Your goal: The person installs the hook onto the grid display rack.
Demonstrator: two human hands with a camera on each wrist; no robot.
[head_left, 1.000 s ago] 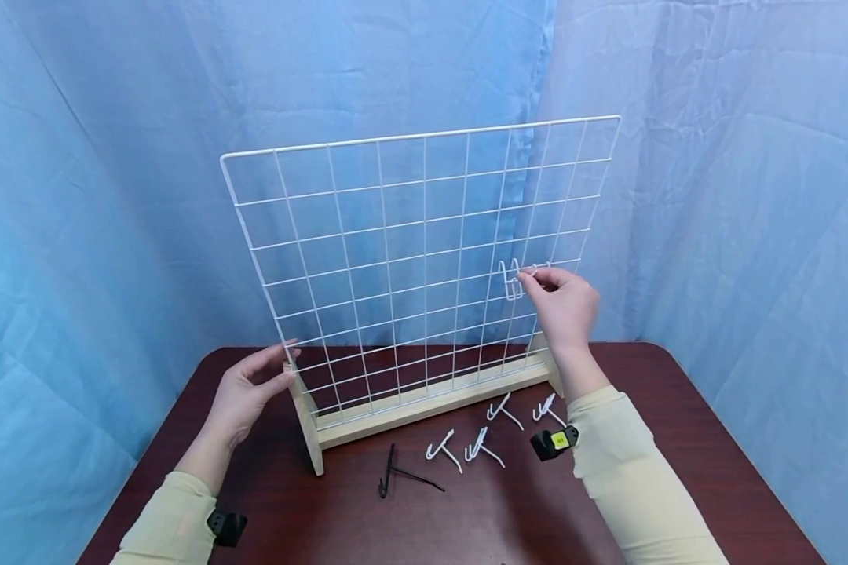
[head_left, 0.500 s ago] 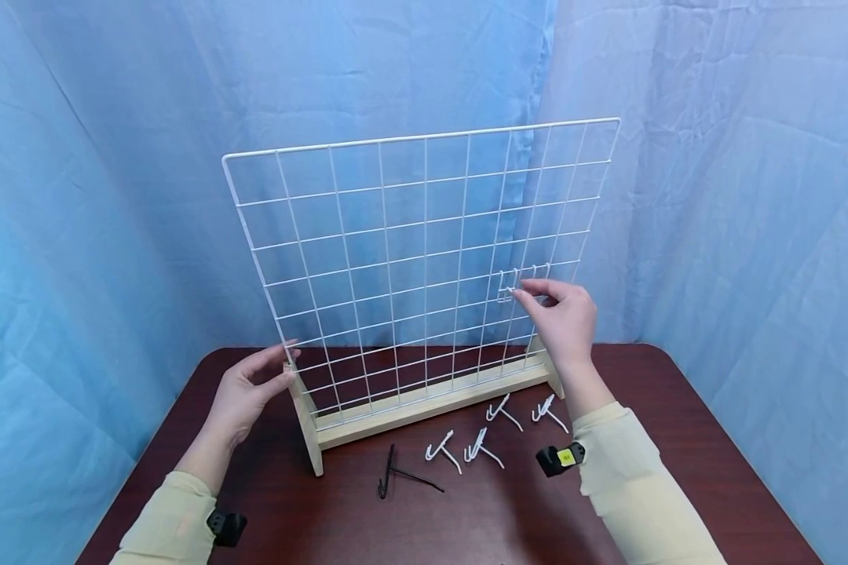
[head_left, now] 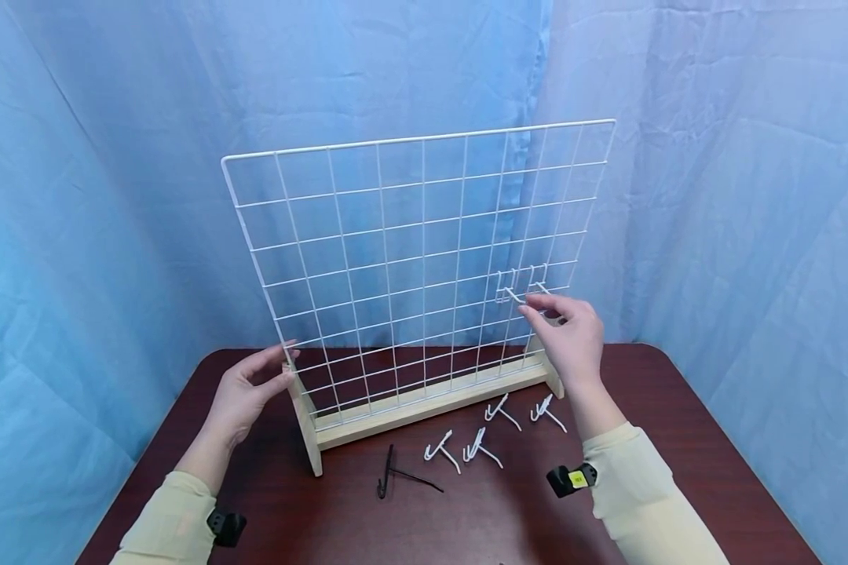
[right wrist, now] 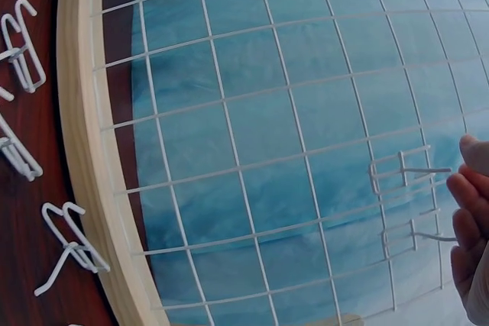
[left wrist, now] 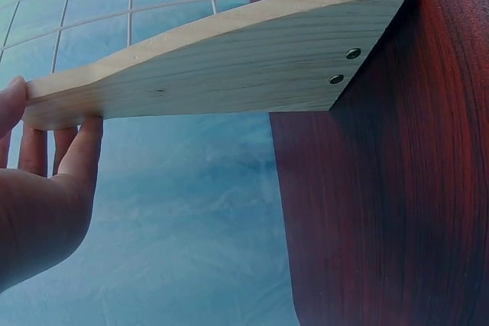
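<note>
A white wire grid panel [head_left: 424, 253] stands upright in a wooden base [head_left: 424, 402]. Thumb and fingers of my left hand [head_left: 236, 392] grip the top of the base's left wooden end piece [left wrist: 206, 66] at the grid's edge. Two white display hooks hang side by side toward the grid's right. At the prong tip of the left hanging hook [right wrist: 416, 169], thumb and fingertips of my right hand [head_left: 572, 337] stand slightly apart. The other hanging hook [right wrist: 416, 233] is partly hidden behind this hand in the head view.
Several white hooks, one of them a white hook [head_left: 480, 447], lie on the dark red table [head_left: 466, 526] before the base. Left of them is a black hook [head_left: 390, 472]. Blue curtains [head_left: 113, 157] surround the table.
The left hook, pinched and tilted at first, has come down flat against the grid. My right hand has slid off along its prong toward me. The left hand keeps its place.
</note>
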